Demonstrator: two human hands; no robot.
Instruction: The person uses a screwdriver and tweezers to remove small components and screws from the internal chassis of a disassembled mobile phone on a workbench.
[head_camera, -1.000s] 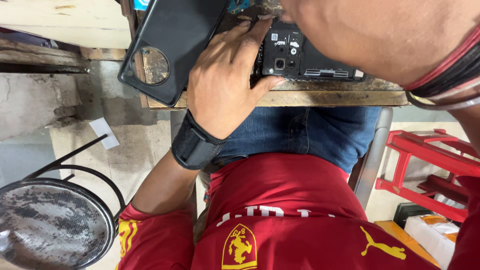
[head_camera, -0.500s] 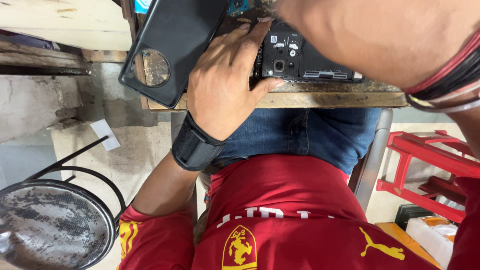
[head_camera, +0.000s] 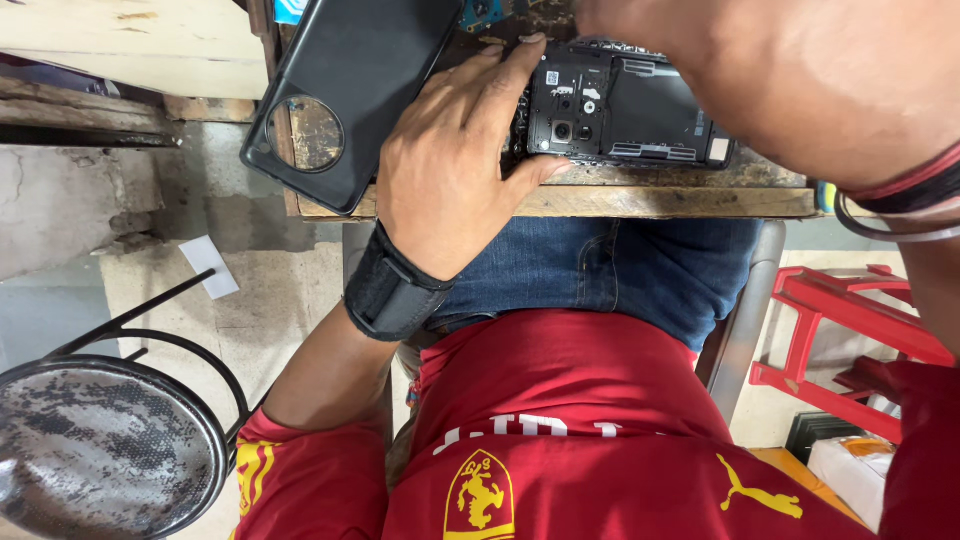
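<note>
My left hand (head_camera: 455, 170), with a black brace on its wrist, lies over the left end of an opened phone (head_camera: 630, 110). Its fingers are spread on top and its thumb is against the near edge. The phone lies with its back off, showing its camera modules and black shields, on a worn wooden table (head_camera: 660, 200). My right hand (head_camera: 760, 80) fills the upper right, very close to the camera, with red and black bands on its wrist. Its fingertips reach the phone's far edge and are cut off by the frame. The black back cover (head_camera: 370, 70), which has a round hole, lies to the left and overhangs the table's edge.
My lap in blue jeans and a red shirt is below the table. A round metal stool (head_camera: 95, 450) stands at the lower left on the concrete floor, near a white scrap of paper (head_camera: 210, 265). A red plastic stool (head_camera: 850, 330) and some boxes are at the right.
</note>
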